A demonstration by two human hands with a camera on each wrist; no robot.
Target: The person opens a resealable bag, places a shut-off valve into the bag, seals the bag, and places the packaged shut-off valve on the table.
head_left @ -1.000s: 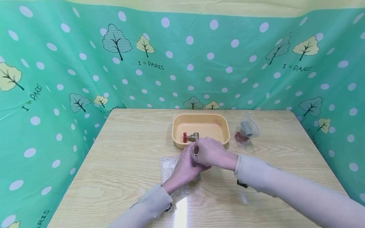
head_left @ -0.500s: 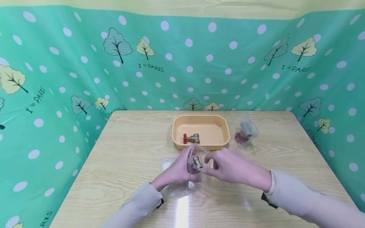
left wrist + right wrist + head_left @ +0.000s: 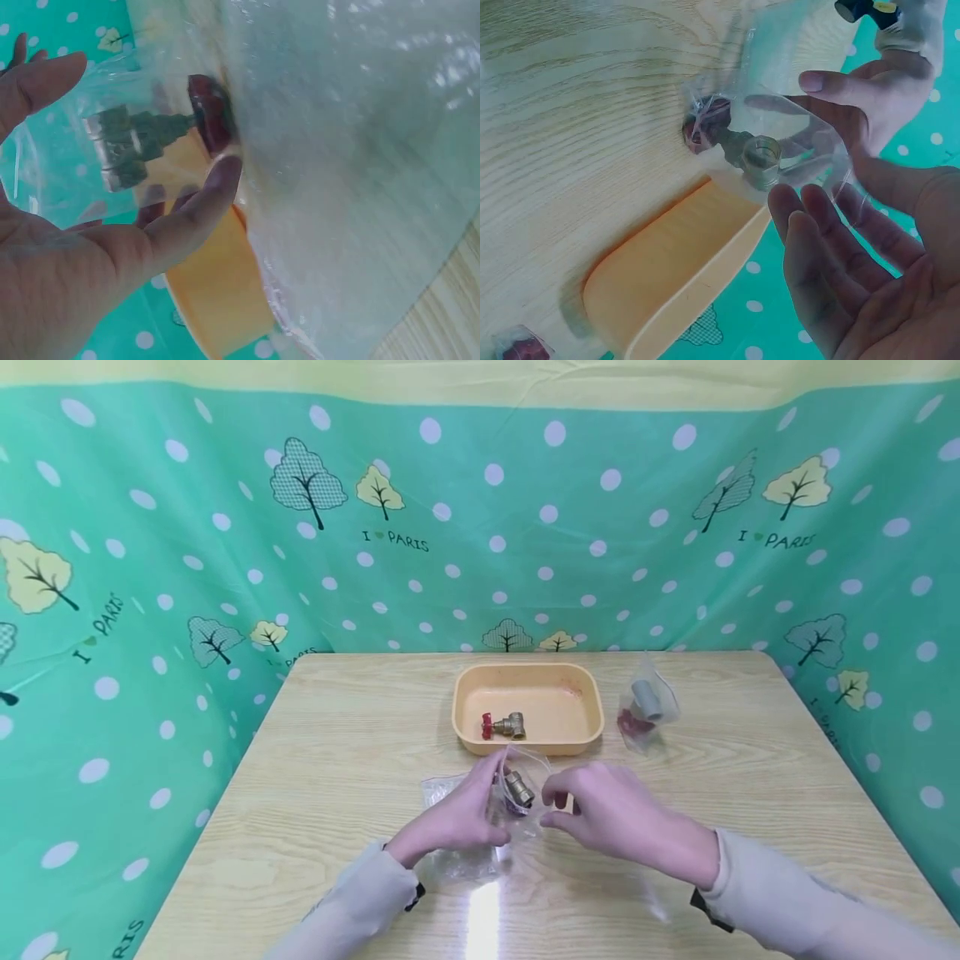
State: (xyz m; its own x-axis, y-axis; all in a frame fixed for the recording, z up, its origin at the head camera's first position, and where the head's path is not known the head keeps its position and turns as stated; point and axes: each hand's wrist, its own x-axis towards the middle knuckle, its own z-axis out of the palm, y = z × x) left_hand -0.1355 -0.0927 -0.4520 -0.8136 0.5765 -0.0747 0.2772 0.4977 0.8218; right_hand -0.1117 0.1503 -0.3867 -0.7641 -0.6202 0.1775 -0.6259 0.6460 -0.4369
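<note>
A clear zip bag (image 3: 532, 764) stands mouth up in front of the tray, with a brass valve (image 3: 518, 788) inside it. In the left wrist view the valve's red handwheel (image 3: 212, 114) shows at the bag's bottom. My left hand (image 3: 465, 810) holds the bag from the left, its fingers curved round the side and its thumb apart. At the bag's right rim is my right hand (image 3: 611, 814), fingers loosely bent, with a gap between thumb and forefinger. In the right wrist view some right fingertips (image 3: 780, 199) lie against or just beside the film; contact is unclear.
A second brass valve (image 3: 510, 725) with a red handwheel lies in the peach tray (image 3: 536, 749) behind. To the tray's right stands another clear bag (image 3: 666, 702) with a grey pipe piece and something red. Flat clear bags (image 3: 461, 864) lie beneath my left hand.
My right hand has drawn back out of the bag's mouth to its right side. The bag now gapes, showing the valve inside, and my left hand has shifted slightly left and down.
</note>
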